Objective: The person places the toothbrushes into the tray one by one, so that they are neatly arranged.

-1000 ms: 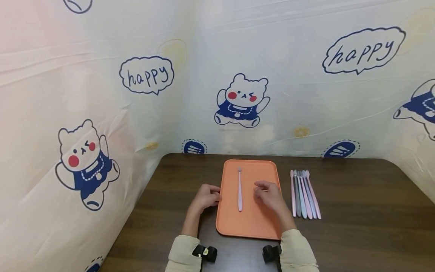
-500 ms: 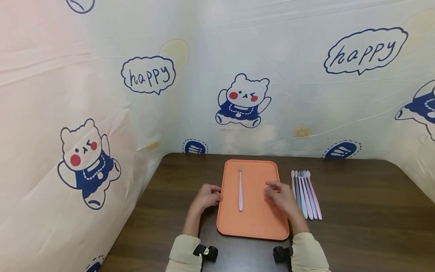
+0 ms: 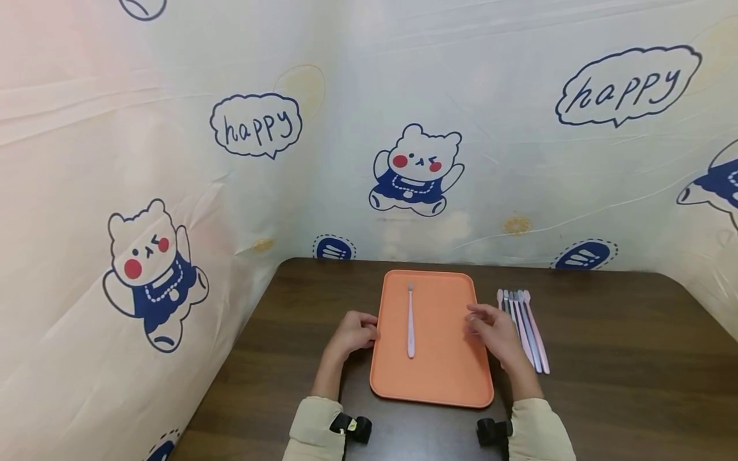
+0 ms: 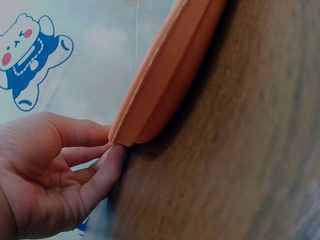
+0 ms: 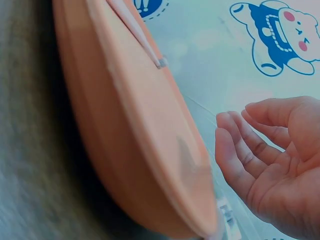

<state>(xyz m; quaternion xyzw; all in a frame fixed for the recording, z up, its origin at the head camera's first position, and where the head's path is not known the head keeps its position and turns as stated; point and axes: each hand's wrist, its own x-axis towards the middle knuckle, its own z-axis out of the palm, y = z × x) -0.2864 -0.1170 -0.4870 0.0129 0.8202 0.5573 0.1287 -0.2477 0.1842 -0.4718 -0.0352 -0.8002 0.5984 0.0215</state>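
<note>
An orange tray (image 3: 435, 378) rests on the table with one pale pink toothbrush (image 3: 411, 326) lying lengthwise on it, its grey bristle end toward the far side. My left hand (image 3: 356, 331) is at the tray's left edge; in the left wrist view its thumb and index finger (image 4: 82, 131) pinch the rim. Over the tray's right edge hovers my right hand (image 3: 494, 328), holding nothing, its fingers (image 5: 235, 160) loosely bent and apart from the tray in the right wrist view. Just right of that hand lies a row of several toothbrushes (image 3: 539, 342) in pink, blue and grey, partly hidden by it.
The dark wooden table (image 3: 623, 346) ends at a printed curtain (image 3: 496, 160) behind and at both sides. A black wrist camera (image 3: 360, 430) sits on the left sleeve, and another black wrist camera (image 3: 490, 432) on the right one.
My right hand has moved right, from above the middle of the tray to its right edge, now covering part of the toothbrush row. My left hand has stayed at the tray's left edge.
</note>
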